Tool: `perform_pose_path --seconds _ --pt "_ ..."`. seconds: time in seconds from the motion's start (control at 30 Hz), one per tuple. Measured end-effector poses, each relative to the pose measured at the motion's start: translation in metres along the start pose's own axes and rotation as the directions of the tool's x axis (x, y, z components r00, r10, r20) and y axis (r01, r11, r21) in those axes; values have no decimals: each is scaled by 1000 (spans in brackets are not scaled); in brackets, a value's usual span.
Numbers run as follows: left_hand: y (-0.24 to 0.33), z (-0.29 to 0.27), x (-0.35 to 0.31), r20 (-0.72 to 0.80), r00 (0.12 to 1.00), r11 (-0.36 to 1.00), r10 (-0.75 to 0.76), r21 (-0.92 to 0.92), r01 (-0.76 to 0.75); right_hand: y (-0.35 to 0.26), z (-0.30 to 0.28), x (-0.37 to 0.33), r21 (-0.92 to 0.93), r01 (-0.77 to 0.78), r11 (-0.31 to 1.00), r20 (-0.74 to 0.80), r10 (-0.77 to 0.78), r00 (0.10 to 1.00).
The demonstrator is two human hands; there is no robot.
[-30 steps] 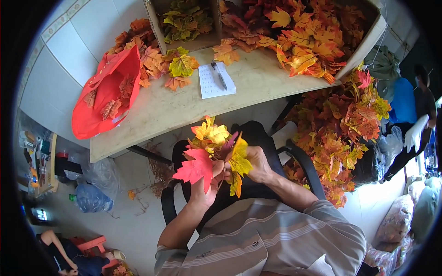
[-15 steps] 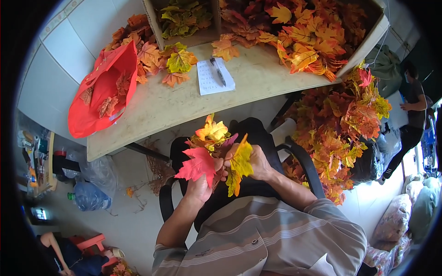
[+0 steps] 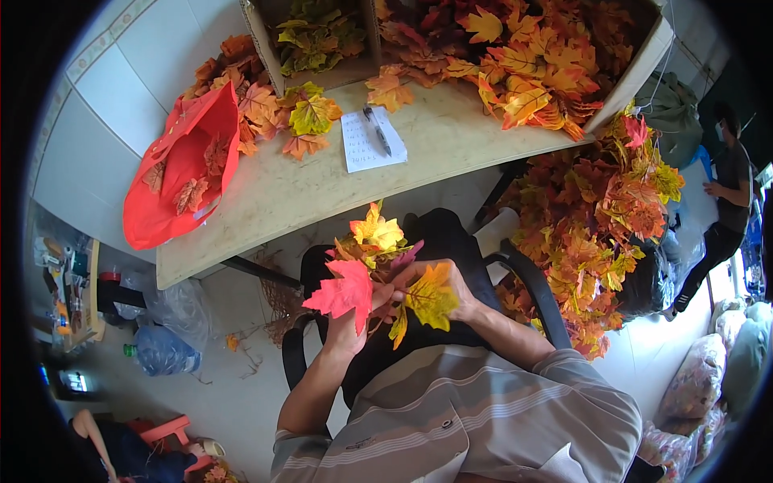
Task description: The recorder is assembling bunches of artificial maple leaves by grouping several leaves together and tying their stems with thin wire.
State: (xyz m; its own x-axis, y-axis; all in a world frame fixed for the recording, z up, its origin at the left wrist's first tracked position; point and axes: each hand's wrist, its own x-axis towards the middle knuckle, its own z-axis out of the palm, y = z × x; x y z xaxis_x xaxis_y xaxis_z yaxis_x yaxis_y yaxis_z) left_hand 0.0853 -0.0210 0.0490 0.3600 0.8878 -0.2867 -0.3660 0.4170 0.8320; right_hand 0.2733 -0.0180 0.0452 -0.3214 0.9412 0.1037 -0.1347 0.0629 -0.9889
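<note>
Above my lap my left hand (image 3: 351, 328) is closed round the lower part of a small bunch of artificial maple leaves. A pink-red leaf (image 3: 342, 291) spreads over its fingers, and a yellow-orange leaf (image 3: 378, 231) stands at the top of the bunch. My right hand (image 3: 457, 291) is closed at the same bunch, its fingertips meeting those of the left. Beside its fingers hangs a yellow-green leaf (image 3: 432, 298), partly covering the hand. The stems between the fingers are mostly hidden.
Ahead stands a table (image 3: 266, 201) with a paper and pen (image 3: 377, 133), a red fabric bag (image 3: 145, 213) and leaf-filled cardboard boxes (image 3: 636, 76). A large leaf garland (image 3: 580, 233) hangs at right. Chair armrests (image 3: 535, 290) flank me. Other people (image 3: 733, 185) are at right and lower left.
The yellow-green leaf by my right hand has turned, showing more of its broad face. Both hands stay together at the bunch. The view has shifted slightly.
</note>
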Motion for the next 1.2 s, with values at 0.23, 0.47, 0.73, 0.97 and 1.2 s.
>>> perform_pose_path --seconds 0.23,0.47,0.73,0.97,1.2 --pt "9 -4 0 127 970 973 -209 -70 219 -14 -8 7 -293 330 897 106 -312 944" --pt "16 -8 -5 337 868 923 -366 14 383 -8 -13 0 -4 -3 1000 83 4 997" --pt "5 -13 -18 452 831 905 -324 -108 412 -8 -19 10 49 65 997 77 -69 995" --pt "15 -9 -15 407 850 908 -335 -101 407 -15 -12 17 30 -17 999 141 12 990" --pt "20 -21 -16 572 793 926 -210 -143 349 2 1 25 369 -137 919 220 57 974"
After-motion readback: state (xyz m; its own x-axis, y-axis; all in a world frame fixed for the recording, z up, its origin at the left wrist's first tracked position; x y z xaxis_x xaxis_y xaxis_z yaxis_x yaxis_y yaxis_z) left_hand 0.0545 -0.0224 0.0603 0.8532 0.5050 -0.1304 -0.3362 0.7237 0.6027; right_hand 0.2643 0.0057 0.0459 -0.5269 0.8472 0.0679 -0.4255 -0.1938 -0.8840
